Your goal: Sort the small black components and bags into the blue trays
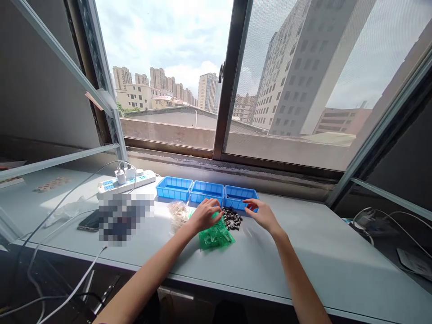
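Left hand (204, 216) curls over green plastic (218, 238), grip unclear; right hand (261, 216) spread loosely near blue bin (233, 203).

The head camera looks down across a nearby desk (303, 234) toward a window (231, 76).

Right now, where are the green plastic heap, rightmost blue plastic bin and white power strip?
Green plastic heap (218, 235), head view: middle.
Rightmost blue plastic bin (235, 203), head view: front wall.
White power strip (129, 184), head view: middle.
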{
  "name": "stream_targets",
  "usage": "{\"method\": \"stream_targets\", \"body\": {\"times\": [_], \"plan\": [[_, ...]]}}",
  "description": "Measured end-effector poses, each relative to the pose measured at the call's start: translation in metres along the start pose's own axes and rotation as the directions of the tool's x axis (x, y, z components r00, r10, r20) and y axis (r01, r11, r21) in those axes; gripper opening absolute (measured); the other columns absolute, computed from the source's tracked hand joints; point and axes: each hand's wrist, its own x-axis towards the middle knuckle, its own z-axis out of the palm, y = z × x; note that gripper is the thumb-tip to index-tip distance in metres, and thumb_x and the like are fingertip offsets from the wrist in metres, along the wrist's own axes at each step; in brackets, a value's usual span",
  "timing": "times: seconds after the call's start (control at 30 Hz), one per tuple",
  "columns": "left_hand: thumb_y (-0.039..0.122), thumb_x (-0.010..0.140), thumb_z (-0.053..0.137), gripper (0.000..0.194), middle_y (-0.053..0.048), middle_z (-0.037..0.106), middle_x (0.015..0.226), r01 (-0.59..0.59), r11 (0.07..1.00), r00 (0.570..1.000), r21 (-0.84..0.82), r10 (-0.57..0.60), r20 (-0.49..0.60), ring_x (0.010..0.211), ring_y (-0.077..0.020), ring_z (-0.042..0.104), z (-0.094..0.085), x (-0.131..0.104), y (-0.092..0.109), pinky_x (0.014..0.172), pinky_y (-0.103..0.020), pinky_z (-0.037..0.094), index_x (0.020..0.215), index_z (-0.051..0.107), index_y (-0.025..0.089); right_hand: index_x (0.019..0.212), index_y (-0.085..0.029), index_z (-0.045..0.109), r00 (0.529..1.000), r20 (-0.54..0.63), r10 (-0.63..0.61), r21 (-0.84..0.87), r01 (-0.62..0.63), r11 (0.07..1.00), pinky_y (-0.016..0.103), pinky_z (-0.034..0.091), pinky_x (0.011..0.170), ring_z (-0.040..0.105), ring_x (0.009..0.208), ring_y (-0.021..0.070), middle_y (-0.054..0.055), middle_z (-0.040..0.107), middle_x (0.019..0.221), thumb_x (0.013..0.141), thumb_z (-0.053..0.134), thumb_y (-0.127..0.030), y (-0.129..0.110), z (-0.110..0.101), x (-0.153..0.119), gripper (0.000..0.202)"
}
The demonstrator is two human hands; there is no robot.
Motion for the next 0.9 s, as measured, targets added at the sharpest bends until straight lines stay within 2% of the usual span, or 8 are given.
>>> {"method": "stream_targets", "body": {"times": [0.07, 0.13, 0.23, 0.33, 0.43, 0.6, 0.8, 0.9], "plan": [[0.027, 0.090, 0.049, 0.021, -0.003, 0.063, 0.089, -0.005, 1.000, 1.000, 0.003, 0.005, -0.007, 0.078, -0.0158, 0.057, 0.000, 0.001, 0.002, 0.078, -0.032, 0.044, 0.079, 0.066, 0.019, 0.104, -0.018, 0.065, 0.998, -0.069, -0.006, 0.142, 0.016, 0.990, 0.031, 0.049, 0.064, 0.062, 0.071, 0.0186, 0.006, 0.069, 0.082, 0.072, 0.056, -0.032, -0.005, 0.005, 0.003, 0.036], [0.029, 0.089, 0.052, 0.018, -0.003, 0.063, 0.089, -0.001, 1.000, 1.000, 0.007, 0.001, -0.016, 0.079, -0.0164, 0.057, 0.000, 0.001, 0.003, 0.077, -0.032, 0.044, 0.084, 0.066, 0.019, 0.111, -0.016, 0.062, 0.998, -0.061, 0.024, 0.308, -0.004, 0.951, 0.031, 0.050, 0.063, 0.062, 0.073, 0.0190, 0.007, 0.068, 0.085, 0.071, 0.058, -0.039, -0.012, 0.015, 0.003, 0.046], [0.035, 0.086, 0.057, 0.018, -0.003, 0.063, 0.089, 0.013, 1.000, 1.000, 0.010, -0.013, -0.012, 0.081, -0.0175, 0.057, 0.001, 0.002, 0.004, 0.077, -0.032, 0.043, 0.089, 0.066, 0.020, 0.114, -0.018, 0.059, 0.997, 0.057, 0.057, 0.528, -0.078, 0.845, 0.030, 0.052, 0.063, 0.063, 0.080, 0.0198, 0.007, 0.068, 0.088, 0.068, 0.063, -0.045, -0.021, 0.030, 0.001, 0.054], [0.037, 0.083, 0.061, 0.018, -0.003, 0.063, 0.089, 0.032, 0.999, 0.999, 0.007, -0.032, -0.005, 0.082, -0.0181, 0.057, 0.002, 0.002, 0.003, 0.077, -0.032, 0.042, 0.087, 0.067, 0.020, 0.115, -0.019, 0.057, 0.982, 0.180, 0.054, 0.639, -0.159, 0.752, 0.031, 0.053, 0.066, 0.064, 0.078, 0.0189, 0.004, 0.069, 0.083, 0.062, 0.070, -0.045, -0.027, 0.040, -0.005, 0.060], [0.036, 0.082, 0.063, 0.017, -0.002, 0.063, 0.088, 0.041, 0.999, 0.999, -0.010, -0.041, -0.019, 0.082, -0.0176, 0.057, 0.003, 0.002, 0.002, 0.077, -0.032, 0.042, 0.079, 0.067, 0.020, 0.117, -0.021, 0.055, 0.969, 0.243, 0.043, 0.681, -0.202, 0.703, 0.033, 0.053, 0.071, 0.066, 0.078, 0.0192, 0.003, 0.071, 0.081, 0.060, 0.075, -0.043, -0.030, 0.042, -0.009, 0.064], [0.037, 0.082, 0.063, 0.019, -0.001, 0.063, 0.087, 0.021, 0.999, 0.996, -0.028, -0.023, -0.087, 0.081, -0.0163, 0.058, 0.007, 0.002, 0.004, 0.077, -0.031, 0.043, 0.074, 0.066, 0.020, 0.109, -0.021, 0.058, 0.971, 0.237, 0.017, 0.723, -0.188, 0.665, 0.035, 0.052, 0.075, 0.067, 0.082, 0.0214, 0.003, 0.072, 0.079, 0.055, 0.079, -0.041, -0.033, 0.042, -0.011, 0.061], [0.036, 0.087, 0.056, 0.018, -0.002, 0.061, 0.093, 0.013, 1.000, 0.987, 0.022, -0.009, -0.160, 0.081, -0.0152, 0.059, 0.010, 0.001, 0.005, 0.073, -0.028, 0.045, 0.085, 0.066, 0.021, 0.101, -0.021, 0.062, 0.979, 0.196, 0.062, 0.695, -0.183, 0.696, 0.035, 0.052, 0.072, 0.067, 0.076, 0.0206, 0.003, 0.071, 0.078, 0.055, 0.078, -0.043, -0.032, 0.040, -0.009, 0.054], [0.035, 0.088, 0.054, 0.018, -0.003, 0.060, 0.096, 0.017, 1.000, 0.984, 0.024, -0.012, -0.176, 0.077, -0.0142, 0.059, 0.008, 0.001, 0.004, 0.069, -0.027, 0.047, 0.092, 0.065, 0.021, 0.098, -0.021, 0.063, 0.978, 0.197, 0.070, 0.688, -0.189, 0.700, 0.034, 0.051, 0.075, 0.067, 0.079, 0.0207, 0.003, 0.072, 0.079, 0.055, 0.078, -0.043, -0.030, 0.036, -0.008, 0.050]]}}
